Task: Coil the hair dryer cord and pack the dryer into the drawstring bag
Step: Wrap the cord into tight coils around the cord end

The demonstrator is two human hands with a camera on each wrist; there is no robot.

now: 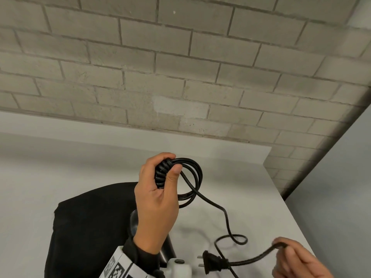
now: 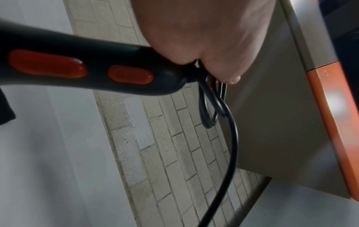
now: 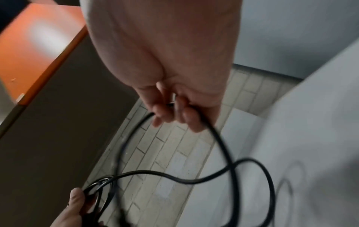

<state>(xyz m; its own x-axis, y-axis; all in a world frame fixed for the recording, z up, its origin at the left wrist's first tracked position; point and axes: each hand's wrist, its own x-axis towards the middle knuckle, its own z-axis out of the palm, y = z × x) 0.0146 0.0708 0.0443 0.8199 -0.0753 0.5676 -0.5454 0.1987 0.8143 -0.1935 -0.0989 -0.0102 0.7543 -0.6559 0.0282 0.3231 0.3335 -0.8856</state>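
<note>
- Left hand (image 1: 156,205) is raised over the worktop (image 1: 230,177), fingers curled round the coils of cord (image 1: 192,183) and the dryer (image 2: 77,72) handle end
- Loose cord trails down to the right, to the right hand (image 1: 297,261), whose fingers pinch it near the plug (image 1: 212,261)
- Right hand is nearer the free end
- Black bag (image 1: 90,227) lies on the worktop under the left hand; I can't see anything in it

Two hands (image 1: 156,205), one dryer (image 2: 77,72), one cord (image 1: 224,213), seemingly one black bag (image 1: 90,221).
</note>
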